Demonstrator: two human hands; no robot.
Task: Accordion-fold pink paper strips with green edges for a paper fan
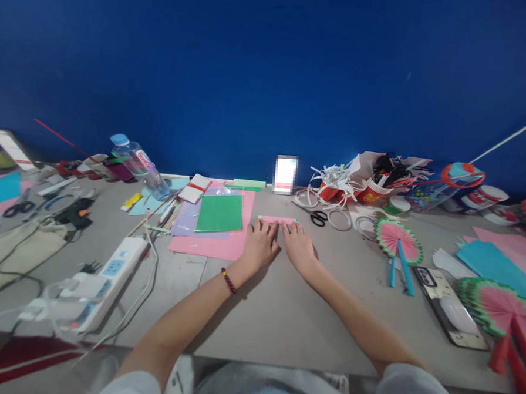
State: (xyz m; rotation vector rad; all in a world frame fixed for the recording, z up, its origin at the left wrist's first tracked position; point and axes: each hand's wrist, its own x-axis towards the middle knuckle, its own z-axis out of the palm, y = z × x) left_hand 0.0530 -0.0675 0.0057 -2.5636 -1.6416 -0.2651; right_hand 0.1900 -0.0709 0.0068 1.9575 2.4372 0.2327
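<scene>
A narrow folded pink paper strip (277, 219) with green at its edges lies across the middle of the grey table. My left hand (260, 241), below a beaded bracelet, is on the strip's left half, its fingers pressing the paper down. On the right half, my right hand (298, 244) holds the strip the same way, with bent fingers. Both thumbs come close together at the strip's middle. Just left of my left hand is a pack of green paper (220, 213) on pink sheets (207, 248). Black-handled scissors (318, 217) lie beyond my right hand.
A lit phone (285, 174) stands against the blue wall. Left are a water bottle (141, 167) and a power strip (116, 277) with cables. Right are cups of white paper strips (329, 189), a tape roll (340, 219), watermelon-coloured paper fans (399, 242) and another phone (434, 294).
</scene>
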